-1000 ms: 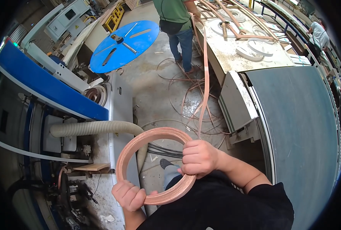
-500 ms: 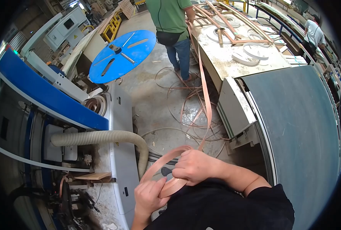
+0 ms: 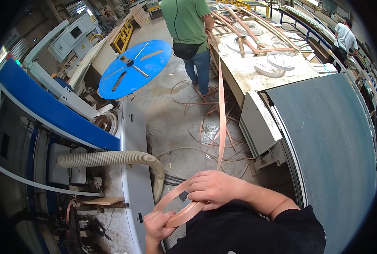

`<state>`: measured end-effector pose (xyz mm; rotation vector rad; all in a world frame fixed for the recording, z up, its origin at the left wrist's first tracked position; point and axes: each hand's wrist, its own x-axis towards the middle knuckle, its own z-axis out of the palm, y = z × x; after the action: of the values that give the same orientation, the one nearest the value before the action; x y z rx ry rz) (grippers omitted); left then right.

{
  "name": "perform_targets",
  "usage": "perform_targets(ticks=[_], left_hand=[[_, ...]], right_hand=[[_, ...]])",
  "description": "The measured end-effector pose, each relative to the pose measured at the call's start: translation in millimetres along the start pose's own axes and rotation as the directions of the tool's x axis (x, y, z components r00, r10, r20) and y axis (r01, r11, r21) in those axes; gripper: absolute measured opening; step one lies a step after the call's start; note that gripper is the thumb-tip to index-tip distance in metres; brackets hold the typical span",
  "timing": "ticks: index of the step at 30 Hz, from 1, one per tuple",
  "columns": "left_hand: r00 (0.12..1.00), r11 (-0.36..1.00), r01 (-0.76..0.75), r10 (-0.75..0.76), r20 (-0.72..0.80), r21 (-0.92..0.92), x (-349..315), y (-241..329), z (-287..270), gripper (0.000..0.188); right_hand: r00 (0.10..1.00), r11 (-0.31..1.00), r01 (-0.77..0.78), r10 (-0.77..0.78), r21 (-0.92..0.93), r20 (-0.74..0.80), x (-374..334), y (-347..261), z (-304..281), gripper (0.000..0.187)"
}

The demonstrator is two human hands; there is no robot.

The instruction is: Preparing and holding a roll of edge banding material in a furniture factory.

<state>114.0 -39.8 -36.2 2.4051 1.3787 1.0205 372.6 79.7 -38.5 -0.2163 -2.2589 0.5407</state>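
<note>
A coil of pinkish-brown edge banding [image 3: 184, 215] hangs in front of my body, made of several turns laid one over another. My left hand [image 3: 158, 224] is closed round its lower left side, thumb on top. At the upper right of the coil my right hand [image 3: 214, 189] has its fingers wrapped over the turns. From beside my right hand a taut strip of the same banding [image 3: 222, 122] runs away over the floor to the co-worker in green [image 3: 186, 21], whose hand is at the table's near corner.
Loose banding [image 3: 209, 122] lies tangled on the floor ahead. On the left, a machine with a ribbed hose [image 3: 108, 158] and a blue disc [image 3: 137, 70]. To the right are a dark belt surface [image 3: 324, 127] and a table [image 3: 239, 70] bearing frames and white coils.
My left hand has moved down and left with the coil, and my right hand has lowered slightly. The long strip has swung left and hangs straighter.
</note>
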Motion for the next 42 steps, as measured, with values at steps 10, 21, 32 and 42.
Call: perform_targets(ticks=[10, 21, 32, 42], left_hand=[[1.0, 0.993, 0.007, -0.01, 0.025, 0.12, 5.1, 6.9, -13.9, 0.024], [0.988, 0.988, 0.151, -0.152, 0.028, 0.035, 2.1, 7.9, -1.4, 0.026], [0.963, 0.964, 0.262, -0.264, 0.052, 0.048, 0.3, 6.9, 3.5, 0.031], [0.915, 0.914, 0.391, -0.398, 0.059, 0.107, -1.4, -2.0, 8.7, 0.03]], right_hand=[[0.989, 0.999, -0.029, 0.026, 0.016, 0.142, -1.8, 3.2, 7.0, 0.029], [0.964, 0.983, -0.121, 0.15, -0.138, 0.219, -2.4, 0.7, 2.0, 0.039], [0.974, 0.941, -0.188, 0.215, -0.281, 0.068, -18.0, -3.9, -12.8, 0.058], [0.946, 0.916, -0.317, 0.287, -0.247, -0.151, -41.3, -7.6, -21.4, 0.072]])
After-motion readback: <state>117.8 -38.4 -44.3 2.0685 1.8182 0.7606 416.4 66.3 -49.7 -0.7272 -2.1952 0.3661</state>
